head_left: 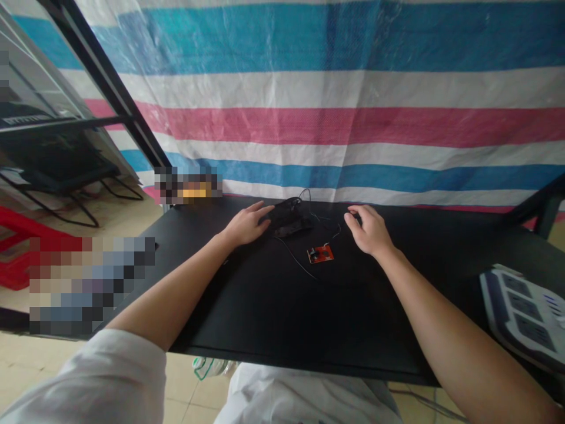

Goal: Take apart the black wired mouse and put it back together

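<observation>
My left hand (249, 226) is open, palm down over the black table, its fingers stretched toward a black plastic casing (292, 225). The fingertips are at the casing's left end; whether they touch it I cannot tell. A thin black cable (293, 259) curves from the casing toward the front. To the right of the casing lies a small orange-red circuit board (324, 254) with dark parts on it. A thin wire (338, 232) runs up from the board. My right hand (369, 229) hovers or rests beyond the board, fingers loosely curled, thumb apart, with nothing visible in it.
A white and dark power strip (521, 312) stands at the table's right edge. A striped plastic sheet (309, 123) hangs behind the black table (309, 324). Blurred patches cover things at the left. A red stool (17, 247) and black chair (57, 156) stand beyond.
</observation>
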Action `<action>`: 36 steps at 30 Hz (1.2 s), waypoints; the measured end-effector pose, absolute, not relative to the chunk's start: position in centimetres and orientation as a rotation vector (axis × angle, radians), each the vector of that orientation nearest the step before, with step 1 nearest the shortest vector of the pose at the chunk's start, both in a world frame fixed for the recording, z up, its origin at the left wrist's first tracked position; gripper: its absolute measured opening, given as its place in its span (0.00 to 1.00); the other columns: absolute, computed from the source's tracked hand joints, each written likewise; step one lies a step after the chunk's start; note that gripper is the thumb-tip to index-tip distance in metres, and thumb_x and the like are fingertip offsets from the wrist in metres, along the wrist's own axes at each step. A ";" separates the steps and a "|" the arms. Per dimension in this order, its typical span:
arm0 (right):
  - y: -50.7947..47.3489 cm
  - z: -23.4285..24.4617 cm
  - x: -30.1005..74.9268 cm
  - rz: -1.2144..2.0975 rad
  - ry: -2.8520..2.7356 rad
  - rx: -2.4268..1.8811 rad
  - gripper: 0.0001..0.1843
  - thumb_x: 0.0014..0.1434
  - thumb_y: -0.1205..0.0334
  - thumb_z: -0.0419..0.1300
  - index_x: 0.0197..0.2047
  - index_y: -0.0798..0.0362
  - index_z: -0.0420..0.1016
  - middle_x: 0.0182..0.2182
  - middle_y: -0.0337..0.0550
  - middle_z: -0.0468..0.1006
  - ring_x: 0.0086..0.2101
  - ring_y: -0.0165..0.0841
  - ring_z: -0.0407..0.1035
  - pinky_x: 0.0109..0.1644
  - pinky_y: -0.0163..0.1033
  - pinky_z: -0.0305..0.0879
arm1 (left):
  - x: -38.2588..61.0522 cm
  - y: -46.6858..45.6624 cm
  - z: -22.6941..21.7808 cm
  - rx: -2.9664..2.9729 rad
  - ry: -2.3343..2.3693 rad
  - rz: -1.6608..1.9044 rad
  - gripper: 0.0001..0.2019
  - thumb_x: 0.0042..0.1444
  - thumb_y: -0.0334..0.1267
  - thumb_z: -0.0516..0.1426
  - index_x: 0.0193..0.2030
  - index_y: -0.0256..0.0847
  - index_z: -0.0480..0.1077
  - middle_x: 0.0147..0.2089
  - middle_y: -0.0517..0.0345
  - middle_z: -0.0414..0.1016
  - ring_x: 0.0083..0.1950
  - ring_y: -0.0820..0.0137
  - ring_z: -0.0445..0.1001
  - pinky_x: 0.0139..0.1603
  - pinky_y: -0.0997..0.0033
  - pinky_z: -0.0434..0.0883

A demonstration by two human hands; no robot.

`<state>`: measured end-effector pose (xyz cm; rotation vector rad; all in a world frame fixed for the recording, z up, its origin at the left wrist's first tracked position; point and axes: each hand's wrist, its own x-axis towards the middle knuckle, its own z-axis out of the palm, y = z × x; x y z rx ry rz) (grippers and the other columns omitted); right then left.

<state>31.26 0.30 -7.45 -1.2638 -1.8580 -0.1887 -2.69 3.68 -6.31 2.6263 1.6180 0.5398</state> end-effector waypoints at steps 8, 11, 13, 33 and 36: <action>-0.6 -6.5 30.4 -0.271 -1.911 -1.154 0.18 0.64 0.51 0.51 0.44 0.55 0.75 0.40 0.54 0.79 0.44 0.45 0.73 0.50 0.51 0.70 | -2.2 3.5 -5.8 2.701 1.597 0.878 0.22 0.60 0.42 0.49 0.57 0.36 0.71 0.59 0.44 0.72 0.59 0.57 0.72 0.62 0.55 0.68; -1.6 -5.6 29.3 -0.284 -2.004 -1.005 0.12 0.63 0.55 0.54 0.39 0.53 0.75 0.36 0.50 0.79 0.40 0.42 0.72 0.48 0.49 0.69 | -0.9 2.3 -5.1 2.807 1.481 0.924 0.19 0.59 0.41 0.50 0.49 0.35 0.75 0.49 0.44 0.76 0.50 0.58 0.75 0.55 0.55 0.72; -2.4 -5.0 28.4 -0.269 -2.115 -0.905 0.10 0.60 0.57 0.57 0.36 0.53 0.76 0.33 0.48 0.78 0.38 0.41 0.71 0.45 0.48 0.69 | 0.2 1.3 -4.8 2.872 1.421 0.867 0.17 0.59 0.41 0.51 0.46 0.36 0.76 0.46 0.44 0.77 0.48 0.57 0.75 0.52 0.54 0.73; -3.4 -5.4 26.3 0.059 -2.558 -0.906 0.07 0.55 0.60 0.65 0.35 0.54 0.82 0.37 0.49 0.80 0.41 0.40 0.71 0.48 0.47 0.69 | 2.0 0.1 -5.6 2.842 1.506 0.423 0.15 0.61 0.45 0.54 0.42 0.43 0.81 0.55 0.47 0.76 0.55 0.56 0.76 0.57 0.56 0.71; -3.5 -5.2 26.2 0.103 -2.576 -0.955 0.12 0.55 0.60 0.65 0.41 0.56 0.81 0.36 0.49 0.81 0.40 0.40 0.72 0.48 0.47 0.69 | 2.1 0.1 -5.7 2.779 1.506 0.449 0.14 0.58 0.45 0.55 0.39 0.41 0.80 0.57 0.47 0.74 0.54 0.57 0.76 0.57 0.58 0.72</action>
